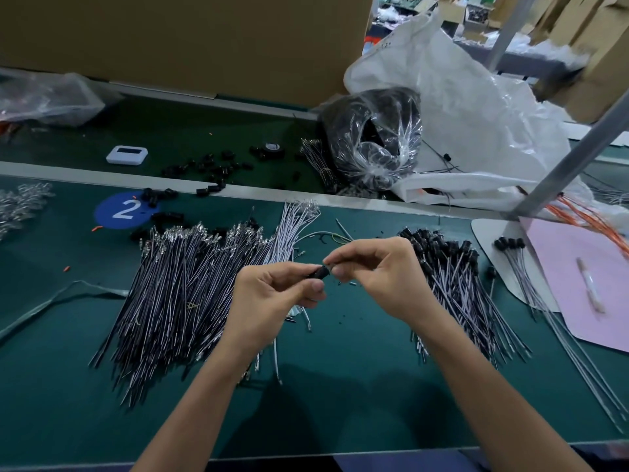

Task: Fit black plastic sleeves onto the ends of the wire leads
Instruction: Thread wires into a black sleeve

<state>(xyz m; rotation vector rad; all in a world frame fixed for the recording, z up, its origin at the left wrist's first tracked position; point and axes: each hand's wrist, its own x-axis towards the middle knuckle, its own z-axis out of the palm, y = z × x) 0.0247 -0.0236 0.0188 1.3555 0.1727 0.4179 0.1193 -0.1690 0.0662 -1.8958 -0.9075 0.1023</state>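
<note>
Fingers (315, 286) of the left hand (272, 301) pinch a black sleeve (320, 271) mid-frame; the right hand (381, 274) pinches its other end. Wire leads (177, 287) lie heaped on the table (340, 386) at left.

Even, cool light; wide-angle bending at the edges.
Soft shadows lower centre; glare on the clear bag (384, 144).

Blue round sticker marked 2 (124, 210) sat on the green worktop (340, 386). Small white device (126, 155) just behind the sticker. Tape roll (271, 147) behind and right of it. Clear bag of dark coils (374, 137) further right of the sticker, big white plastic bag (476, 107) beyond that. Pink sheet (612, 321) far right of the sticker, pen-like stick (590, 289) lying on it. Cardboard wall (187, 39) well behind the sticker; crumpled clear bag (44, 97) behind-left.
</note>
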